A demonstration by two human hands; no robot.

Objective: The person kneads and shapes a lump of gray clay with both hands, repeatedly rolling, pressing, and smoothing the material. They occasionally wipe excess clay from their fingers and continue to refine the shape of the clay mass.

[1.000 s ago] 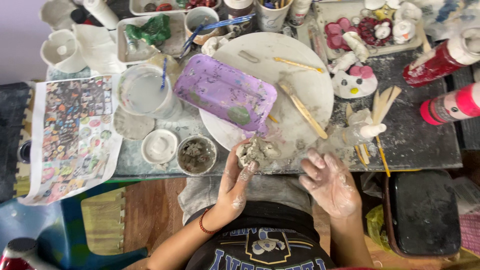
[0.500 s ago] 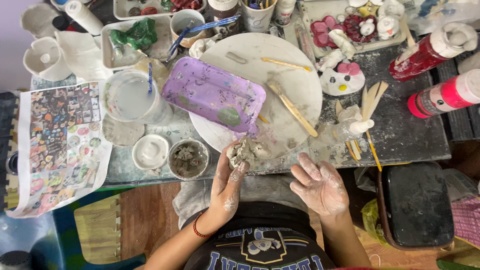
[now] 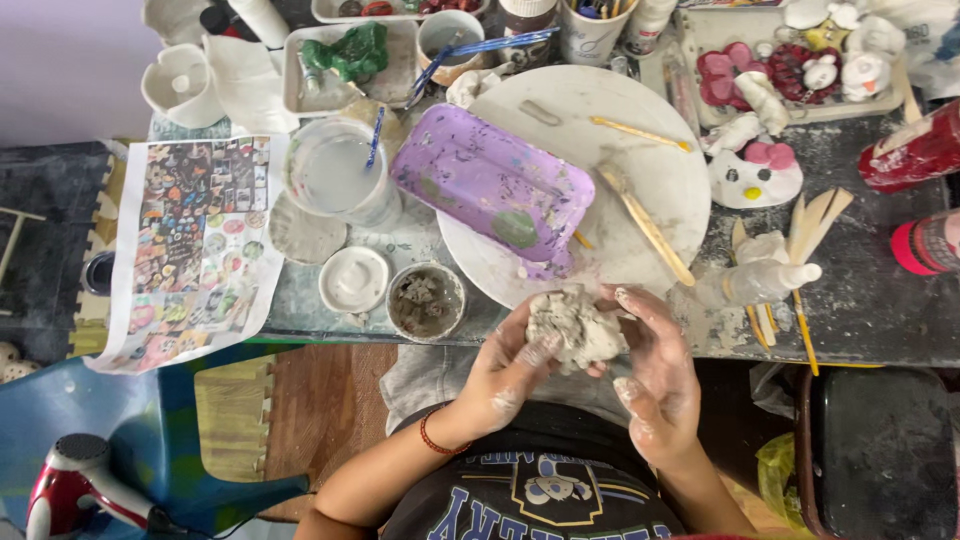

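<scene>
A lump of grey clay [image 3: 572, 328] is cupped between both hands at the near edge of the table. My left hand [image 3: 505, 375] holds it from the left and below. My right hand [image 3: 655, 375], smeared with clay, presses against its right side. Just beyond them lies a large white round board [image 3: 640, 170] with a purple tray [image 3: 490, 185] on its left part and wooden modelling sticks [image 3: 645, 225] across it.
A small bowl of wet clay scraps [image 3: 426, 300], a white lid [image 3: 354, 279] and a tub of milky water [image 3: 338, 178] stand left of the hands. A printed picture sheet [image 3: 195, 245] lies far left. A squeeze bottle [image 3: 760, 282], wooden sticks, painted figures [image 3: 757, 172] and red bottles [image 3: 915, 150] fill the right.
My right hand has come in from the right and closed against the clay lump that the left hand held alone before. The view has shifted slightly.
</scene>
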